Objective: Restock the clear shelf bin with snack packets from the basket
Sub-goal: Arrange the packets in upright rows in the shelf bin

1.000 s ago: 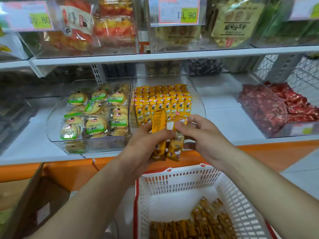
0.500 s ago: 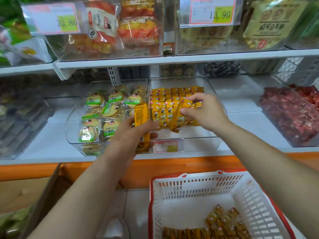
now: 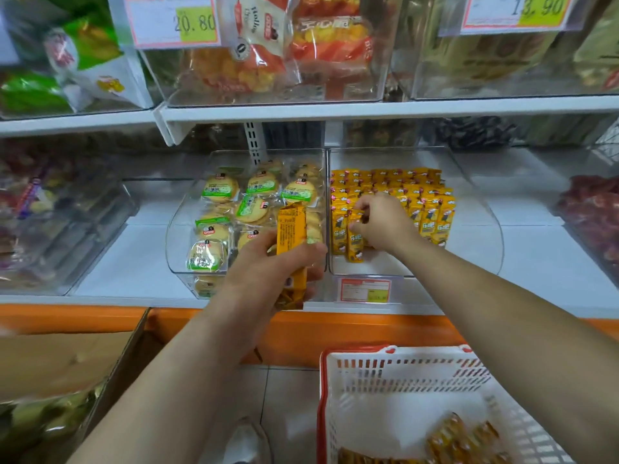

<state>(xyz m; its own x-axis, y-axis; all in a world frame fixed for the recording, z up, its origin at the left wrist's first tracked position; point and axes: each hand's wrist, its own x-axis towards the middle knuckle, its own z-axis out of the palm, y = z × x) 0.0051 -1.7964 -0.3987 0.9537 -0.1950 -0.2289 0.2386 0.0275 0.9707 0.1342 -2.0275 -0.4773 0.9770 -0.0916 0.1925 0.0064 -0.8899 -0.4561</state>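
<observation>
A clear shelf bin [image 3: 475, 209] on the middle shelf holds rows of upright yellow snack packets [image 3: 432, 209]. My right hand [image 3: 382, 222] reaches into the bin and pinches one yellow packet [image 3: 355, 241] at the front left of the rows. My left hand [image 3: 268, 266] hovers in front of the shelf edge and grips a few yellow packets [image 3: 290, 236] upright. A white basket with a red rim [image 3: 395, 360] stands on the floor at the lower right, with more packets [image 3: 462, 437] lying in its bottom.
Left of the bin, a second clear bin [image 3: 181, 236] holds round green-labelled biscuits. A bin of red sweets [image 3: 593, 209] sits at the right. An open cardboard box [image 3: 67, 363] stands at the lower left. An upper shelf [image 3: 368, 108] overhangs the bins.
My right hand carried its packet from the basket area up into the bin and set it down at the front left. My left hand rose with its packets to the shelf edge.
</observation>
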